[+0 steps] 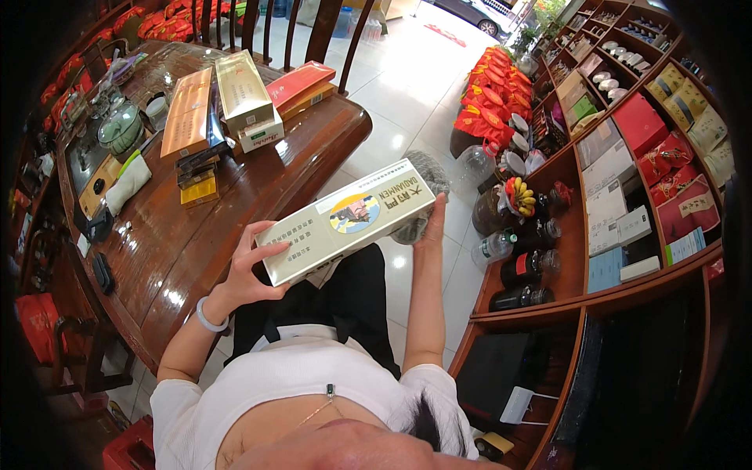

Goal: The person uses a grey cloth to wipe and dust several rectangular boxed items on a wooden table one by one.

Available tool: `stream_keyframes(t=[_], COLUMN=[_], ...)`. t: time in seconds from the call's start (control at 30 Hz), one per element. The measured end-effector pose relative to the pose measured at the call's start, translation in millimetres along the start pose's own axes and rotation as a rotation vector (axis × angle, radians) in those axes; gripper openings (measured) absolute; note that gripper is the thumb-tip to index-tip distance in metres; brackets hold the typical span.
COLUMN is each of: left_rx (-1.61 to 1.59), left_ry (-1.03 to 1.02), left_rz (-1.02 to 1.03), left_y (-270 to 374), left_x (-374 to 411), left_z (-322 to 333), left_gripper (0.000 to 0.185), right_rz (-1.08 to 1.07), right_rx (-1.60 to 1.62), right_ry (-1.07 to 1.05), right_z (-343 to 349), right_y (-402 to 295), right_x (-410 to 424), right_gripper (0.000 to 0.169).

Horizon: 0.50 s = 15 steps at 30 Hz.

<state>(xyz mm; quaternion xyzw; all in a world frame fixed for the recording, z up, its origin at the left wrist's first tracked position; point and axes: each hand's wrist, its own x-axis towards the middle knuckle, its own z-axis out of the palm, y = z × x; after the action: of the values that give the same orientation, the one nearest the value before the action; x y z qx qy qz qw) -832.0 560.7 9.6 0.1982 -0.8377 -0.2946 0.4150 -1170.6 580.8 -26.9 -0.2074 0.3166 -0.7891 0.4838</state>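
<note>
Between my two hands I hold a long white cigarette carton (346,223) with a round coloured picture and printed characters. My left hand (252,258) grips its lower left end, a finger lying across the top face. At the opposite end, my right hand (432,220) supports the carton and also has a grey fluffy cloth or duster (426,170) against it, partly hidden behind the carton. On the wooden table are stacked cartons: an orange one (189,111), a pale gold one (244,91) and a red one (299,85).
The glossy wooden table (194,252) bears a glass teapot (119,126), a white cloth (129,185) and a black object (103,273). Wooden shelves (570,235) with boxes, jars and bottles stand at right. Chair backs (323,41) rise behind the table; red-wrapped goods (490,100) stand on the floor.
</note>
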Motion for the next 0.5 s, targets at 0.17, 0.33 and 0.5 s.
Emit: stream_keyframes(t=[0.17,0.33,0.5], left_rx=[0.056,-0.440,-1.427], left_ry=[-0.045,0.182,0.102], left_rz=[0.041,-0.204,-0.864], left_y=[-0.4,-15.8,-56.3], left_x=[10.4,9.8,10.5], left_z=[-6.3,3.4,16.7], left_gripper=[0.059,0.097,0.060], right_rz=[0.112,0.116,0.039], right_rx=[-0.152,-0.024,-0.015], right_ry=[-0.073,-0.036,0.063], right_z=[-17.4,-14.3,-53.0], right_y=[-14.9,1.8,33.4], right_x=[-4.0,-11.3,-3.1], right_gripper=[0.055,0.052,0.050])
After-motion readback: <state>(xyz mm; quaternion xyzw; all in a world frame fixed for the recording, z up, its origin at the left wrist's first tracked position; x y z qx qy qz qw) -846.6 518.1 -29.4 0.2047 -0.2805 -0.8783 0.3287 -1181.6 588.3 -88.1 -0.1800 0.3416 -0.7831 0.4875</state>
